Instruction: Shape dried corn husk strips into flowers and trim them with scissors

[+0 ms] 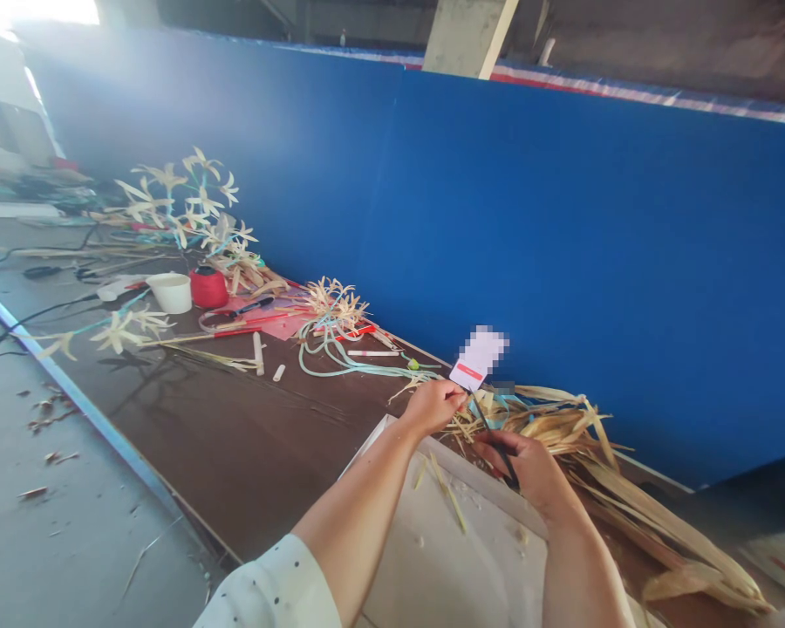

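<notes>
My right hand (pixel 531 467) is closed around the dark handles of a pair of scissors (pixel 480 417), whose blades point up and away from me. My left hand (pixel 432 406) is closed in a pinch close to the blade tips; whatever lies between its fingertips is too small to make out. Both hands are over the far edge of a shallow white tray (pixel 494 558), which holds a few thin straw-coloured scraps. Dry corn husks (pixel 549 423) lie just beyond and to the right of my right hand.
A white card or screen with a red bar (pixel 469 371) leans against the blue partition (pixel 563 235). Leftward on the brown table are pale blue cords (pixel 346 366), husk flowers (pixel 333 305), a red thread spool (pixel 208 288) and a white cup (pixel 170 293). Taller flowers (pixel 183 201) stand behind.
</notes>
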`<state>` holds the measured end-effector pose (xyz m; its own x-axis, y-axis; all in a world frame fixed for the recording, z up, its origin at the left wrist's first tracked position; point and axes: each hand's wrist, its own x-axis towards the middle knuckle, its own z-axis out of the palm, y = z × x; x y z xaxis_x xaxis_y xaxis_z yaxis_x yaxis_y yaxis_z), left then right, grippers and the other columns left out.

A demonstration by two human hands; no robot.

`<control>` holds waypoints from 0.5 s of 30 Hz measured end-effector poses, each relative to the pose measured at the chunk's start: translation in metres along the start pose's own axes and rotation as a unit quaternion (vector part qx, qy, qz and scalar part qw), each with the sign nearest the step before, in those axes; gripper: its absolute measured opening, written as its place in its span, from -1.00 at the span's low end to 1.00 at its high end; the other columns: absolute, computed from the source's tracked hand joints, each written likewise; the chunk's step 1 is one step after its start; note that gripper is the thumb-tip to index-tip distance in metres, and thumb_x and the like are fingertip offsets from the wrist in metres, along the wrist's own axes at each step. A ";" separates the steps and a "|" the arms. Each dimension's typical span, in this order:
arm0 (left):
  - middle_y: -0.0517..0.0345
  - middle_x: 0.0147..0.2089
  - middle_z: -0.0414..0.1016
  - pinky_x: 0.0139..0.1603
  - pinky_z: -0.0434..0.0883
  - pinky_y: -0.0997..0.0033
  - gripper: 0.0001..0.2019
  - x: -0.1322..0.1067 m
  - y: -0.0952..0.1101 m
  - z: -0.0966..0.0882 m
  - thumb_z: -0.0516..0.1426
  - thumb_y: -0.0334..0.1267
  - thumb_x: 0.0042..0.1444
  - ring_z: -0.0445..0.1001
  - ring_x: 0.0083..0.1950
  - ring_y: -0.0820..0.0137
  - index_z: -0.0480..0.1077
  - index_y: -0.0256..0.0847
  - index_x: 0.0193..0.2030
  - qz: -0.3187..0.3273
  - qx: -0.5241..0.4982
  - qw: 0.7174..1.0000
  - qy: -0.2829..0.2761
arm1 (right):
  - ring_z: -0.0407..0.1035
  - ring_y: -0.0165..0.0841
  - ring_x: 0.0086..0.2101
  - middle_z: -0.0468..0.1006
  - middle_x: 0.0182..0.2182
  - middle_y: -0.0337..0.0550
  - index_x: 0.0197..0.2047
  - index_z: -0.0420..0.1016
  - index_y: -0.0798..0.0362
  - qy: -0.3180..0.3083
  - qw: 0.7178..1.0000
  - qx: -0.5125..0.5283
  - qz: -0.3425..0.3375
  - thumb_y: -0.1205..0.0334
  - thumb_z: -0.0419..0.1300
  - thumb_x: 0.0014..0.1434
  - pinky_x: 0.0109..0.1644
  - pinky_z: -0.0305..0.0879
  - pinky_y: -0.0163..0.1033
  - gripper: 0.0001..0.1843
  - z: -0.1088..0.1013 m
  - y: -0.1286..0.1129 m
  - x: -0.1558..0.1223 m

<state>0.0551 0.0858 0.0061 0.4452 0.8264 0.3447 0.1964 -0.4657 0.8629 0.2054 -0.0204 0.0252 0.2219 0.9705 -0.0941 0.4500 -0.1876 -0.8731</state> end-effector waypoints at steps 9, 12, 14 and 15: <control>0.15 -0.46 0.45 -0.43 0.13 0.52 -0.72 -0.001 0.000 0.000 -0.03 -0.18 0.09 0.34 -0.44 0.43 0.43 -0.20 -0.47 0.001 0.047 0.999 0.008 | 0.08 -0.48 -0.65 0.32 -0.73 -0.32 -0.37 0.56 0.09 0.002 0.999 -0.031 -0.011 0.10 0.33 -0.20 -0.56 -0.03 -0.33 -0.70 0.001 -0.001 -0.001; 0.14 -0.44 0.47 -0.43 0.13 0.51 -0.72 -0.001 -0.001 0.000 -0.04 -0.18 0.10 0.35 -0.42 0.42 0.43 -0.20 -0.46 0.001 0.055 0.998 0.007 | 0.08 -0.48 -0.65 0.33 -0.73 -0.32 -0.38 0.56 0.10 0.005 0.999 -0.031 -0.011 0.11 0.32 -0.20 -0.56 -0.03 -0.33 -0.71 0.001 -0.003 -0.002; 0.14 -0.43 0.47 -0.43 0.13 0.51 -0.72 -0.001 -0.001 0.000 -0.04 -0.18 0.10 0.35 -0.42 0.41 0.43 -0.20 -0.46 -0.001 0.062 0.998 0.005 | 0.08 -0.49 -0.66 0.34 -0.72 -0.32 -0.39 0.56 0.11 0.005 1.000 -0.028 -0.007 0.12 0.32 -0.21 -0.56 -0.03 -0.33 -0.71 0.001 -0.005 -0.003; 0.13 -0.43 0.47 -0.44 0.13 0.51 -0.72 -0.001 -0.001 0.000 -0.04 -0.18 0.10 0.35 -0.43 0.41 0.43 -0.20 -0.47 -0.002 0.065 0.998 0.005 | 0.08 -0.49 -0.66 0.34 -0.72 -0.32 -0.39 0.56 0.11 0.002 1.000 -0.027 -0.001 0.12 0.32 -0.21 -0.56 -0.03 -0.33 -0.71 0.001 -0.005 -0.003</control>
<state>0.0548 0.0854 0.0045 0.4361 0.8311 0.3452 0.3096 -0.4987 0.8096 0.2014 -0.0220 0.0296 0.2241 0.9704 -0.0895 0.4962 -0.1926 -0.8466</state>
